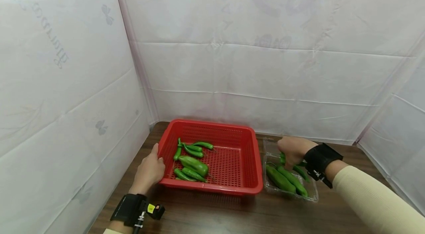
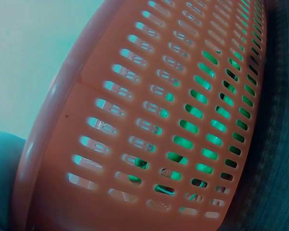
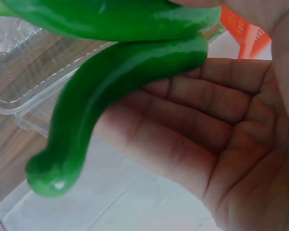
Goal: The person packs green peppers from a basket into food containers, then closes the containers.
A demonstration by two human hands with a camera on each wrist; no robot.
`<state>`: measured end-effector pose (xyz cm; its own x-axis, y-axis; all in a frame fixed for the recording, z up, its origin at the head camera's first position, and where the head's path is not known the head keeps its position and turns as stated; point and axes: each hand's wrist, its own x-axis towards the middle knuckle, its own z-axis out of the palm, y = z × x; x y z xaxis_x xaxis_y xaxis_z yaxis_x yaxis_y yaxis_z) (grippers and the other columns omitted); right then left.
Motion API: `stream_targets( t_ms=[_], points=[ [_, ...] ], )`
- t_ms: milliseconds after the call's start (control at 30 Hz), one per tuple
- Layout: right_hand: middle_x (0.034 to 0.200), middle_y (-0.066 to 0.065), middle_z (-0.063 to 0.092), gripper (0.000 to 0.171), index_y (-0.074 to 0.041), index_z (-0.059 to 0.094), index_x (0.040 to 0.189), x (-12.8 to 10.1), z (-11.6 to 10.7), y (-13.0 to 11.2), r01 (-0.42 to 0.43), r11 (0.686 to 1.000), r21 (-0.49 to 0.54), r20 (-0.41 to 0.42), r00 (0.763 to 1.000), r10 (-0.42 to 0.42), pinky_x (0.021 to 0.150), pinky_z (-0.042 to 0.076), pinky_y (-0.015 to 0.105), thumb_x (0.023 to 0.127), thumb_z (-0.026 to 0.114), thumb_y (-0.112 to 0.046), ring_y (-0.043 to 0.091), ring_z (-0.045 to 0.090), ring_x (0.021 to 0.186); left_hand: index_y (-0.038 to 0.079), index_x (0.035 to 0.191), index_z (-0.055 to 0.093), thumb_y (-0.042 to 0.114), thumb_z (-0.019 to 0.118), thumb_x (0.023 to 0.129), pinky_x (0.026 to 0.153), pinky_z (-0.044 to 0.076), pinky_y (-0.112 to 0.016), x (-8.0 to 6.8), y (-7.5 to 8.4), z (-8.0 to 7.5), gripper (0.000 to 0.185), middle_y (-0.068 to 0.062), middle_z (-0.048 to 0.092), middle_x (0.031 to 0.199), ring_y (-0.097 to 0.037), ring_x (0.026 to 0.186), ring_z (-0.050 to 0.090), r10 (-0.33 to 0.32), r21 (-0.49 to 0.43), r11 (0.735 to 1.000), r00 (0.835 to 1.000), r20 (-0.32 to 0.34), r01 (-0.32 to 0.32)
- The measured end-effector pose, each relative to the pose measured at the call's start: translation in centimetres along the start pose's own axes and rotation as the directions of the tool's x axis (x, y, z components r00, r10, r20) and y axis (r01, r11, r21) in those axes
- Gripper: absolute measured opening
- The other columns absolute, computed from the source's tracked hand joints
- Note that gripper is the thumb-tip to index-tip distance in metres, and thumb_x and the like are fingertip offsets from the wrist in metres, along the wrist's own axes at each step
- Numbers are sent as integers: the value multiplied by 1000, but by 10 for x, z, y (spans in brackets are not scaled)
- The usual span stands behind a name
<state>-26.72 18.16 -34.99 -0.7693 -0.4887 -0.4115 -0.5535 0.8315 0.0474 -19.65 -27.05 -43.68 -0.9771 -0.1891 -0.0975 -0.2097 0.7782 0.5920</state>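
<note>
My left hand [image 1: 150,169] grips the left rim of a red plastic basket [image 1: 234,188]. Slots in the basket's side wall [image 2: 173,110] fill the left wrist view, with green showing through them. Inside, on the left half, lie several slim green chili peppers [image 1: 196,152] and a large green pepper [image 1: 194,165]. Over a clear plastic box [image 1: 313,198], my right hand [image 1: 293,149] holds green peppers between thumb and fingers. One of them, a curved pepper [image 3: 86,106], lies along the fingers in the right wrist view; another pepper [image 3: 115,19] is above it. Two long peppers [image 1: 280,179] rest in the box.
The box stands close beside the basket's right wall, its lid [image 1: 270,146] folded back behind. Both are on a dark wooden table [image 1: 212,212]. White patterned sheets [image 1: 216,68] hang along the back and both sides.
</note>
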Motion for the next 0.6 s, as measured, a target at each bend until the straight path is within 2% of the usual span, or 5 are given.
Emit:
stream_targets(
  t_ms=[267,433,600],
  points=[
    [65,-7,36,43,-18,50,70,0,11,9,-34,999,2,-16,999,34,57,30,30,78,91,-25,11,33,60,-4,164,14,13,45,106,78,55,-52,0,-1,0,69,-37,59,137,-36,100,67,3,0,1000,1000,-2,-3],
    [69,-4,47,34,-14,56,78,0,17,12,-59,998,29,-2,998,59,58,34,31,79,90,-20,13,39,63,-4,164,14,12,45,106,81,56,-55,-1,0,0,68,-37,58,138,-38,102,67,2,6,1000,1000,-1,-2],
    [70,-3,48,32,-13,57,79,-1,20,15,-73,997,38,8,997,73,59,35,31,80,89,-17,13,40,63,-4,164,14,12,45,106,80,55,-54,-1,0,0,68,-37,58,138,-37,102,67,3,7,1000,1000,-4,-3]
  ],
)
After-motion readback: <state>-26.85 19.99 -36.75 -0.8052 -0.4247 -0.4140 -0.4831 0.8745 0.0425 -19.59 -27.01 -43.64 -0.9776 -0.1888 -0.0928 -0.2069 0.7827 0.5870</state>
